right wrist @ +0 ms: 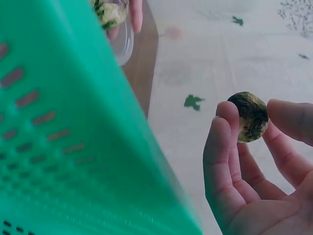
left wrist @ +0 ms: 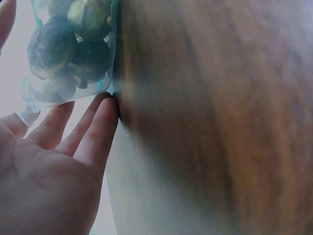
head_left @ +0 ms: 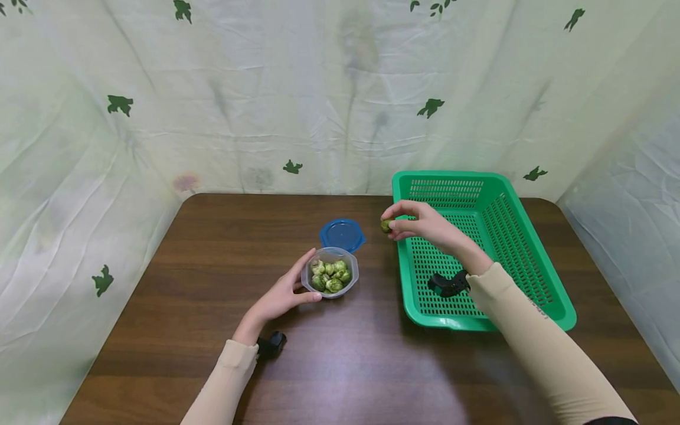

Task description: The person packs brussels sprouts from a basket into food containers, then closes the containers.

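Observation:
A clear plastic container (head_left: 330,295) with several green Brussels sprouts (head_left: 333,273) inside stands on the table. My left hand (head_left: 281,295) holds its left side, thumb at the near edge and fingers at the far side. The left wrist view shows the sprouts (left wrist: 51,46) through the container wall. Over the left rim of a green basket (head_left: 406,277), my right hand (head_left: 419,227) pinches one Brussels sprout (right wrist: 249,117) between thumb and fingertips. That sprout looks dark and partly brownish. The blue lid (head_left: 342,235) lies flat just behind the container.
The basket has slotted sides and stands at the right of the brown wooden table (head_left: 212,254), its rim raised between right hand and table. A pale curtain (head_left: 319,106) with green leaf shapes hangs behind the table's far edge.

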Motion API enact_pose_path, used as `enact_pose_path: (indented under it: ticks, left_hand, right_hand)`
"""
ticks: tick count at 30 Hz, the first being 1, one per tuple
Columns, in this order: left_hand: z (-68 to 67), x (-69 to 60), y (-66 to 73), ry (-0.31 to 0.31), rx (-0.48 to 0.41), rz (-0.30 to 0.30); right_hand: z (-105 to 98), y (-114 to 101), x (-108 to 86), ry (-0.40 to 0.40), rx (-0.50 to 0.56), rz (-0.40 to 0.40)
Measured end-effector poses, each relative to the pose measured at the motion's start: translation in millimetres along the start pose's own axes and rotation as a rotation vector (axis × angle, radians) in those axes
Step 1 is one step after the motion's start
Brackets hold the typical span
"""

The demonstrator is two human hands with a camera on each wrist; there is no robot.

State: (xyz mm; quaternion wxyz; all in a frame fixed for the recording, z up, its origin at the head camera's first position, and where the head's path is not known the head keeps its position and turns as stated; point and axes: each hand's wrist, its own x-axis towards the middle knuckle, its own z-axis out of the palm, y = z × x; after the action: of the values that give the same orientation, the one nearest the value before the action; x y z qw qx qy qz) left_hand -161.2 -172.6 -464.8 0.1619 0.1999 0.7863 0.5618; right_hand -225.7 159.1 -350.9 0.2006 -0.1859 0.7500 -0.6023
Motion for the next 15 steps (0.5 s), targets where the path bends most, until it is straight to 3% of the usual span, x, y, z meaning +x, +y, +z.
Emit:
enact_pose_path:
  ticks: [15]
  left_hand:
    - [0.3, -1.1, 1.3, 0.002, -0.004, -0.017]
  right_hand:
    - [39, -1, 23.5, -0.117, 0.014, -0.029]
